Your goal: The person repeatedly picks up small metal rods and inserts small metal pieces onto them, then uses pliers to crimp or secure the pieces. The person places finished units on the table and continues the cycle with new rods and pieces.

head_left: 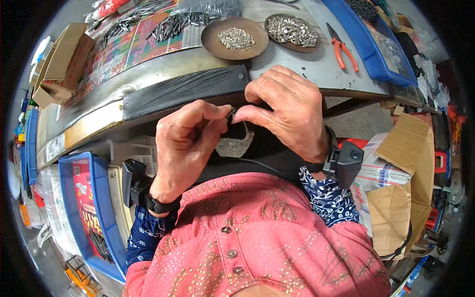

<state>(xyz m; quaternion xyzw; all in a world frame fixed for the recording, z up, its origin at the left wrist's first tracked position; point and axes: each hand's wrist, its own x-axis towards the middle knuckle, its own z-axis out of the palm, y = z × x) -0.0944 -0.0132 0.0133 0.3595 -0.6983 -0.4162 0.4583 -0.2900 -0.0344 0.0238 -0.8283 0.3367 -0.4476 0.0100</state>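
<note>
Small dark part [230, 115] sits between our hands, just on our side of the table's [316, 76] padded near edge, presumably so both wrists stay free. Our left hand [184, 136] pinches it, thumb and forefinger nearly closed; our right hand [293, 113] is half curled, thumb tip at the part, though we cannot tell whether it grips. Beyond, a brown dish [210, 47] probably keeps metal pins [236, 38] from scattering; pliers [340, 49] lie toward the right edge, handles facing us, likely for easy reach.
</note>
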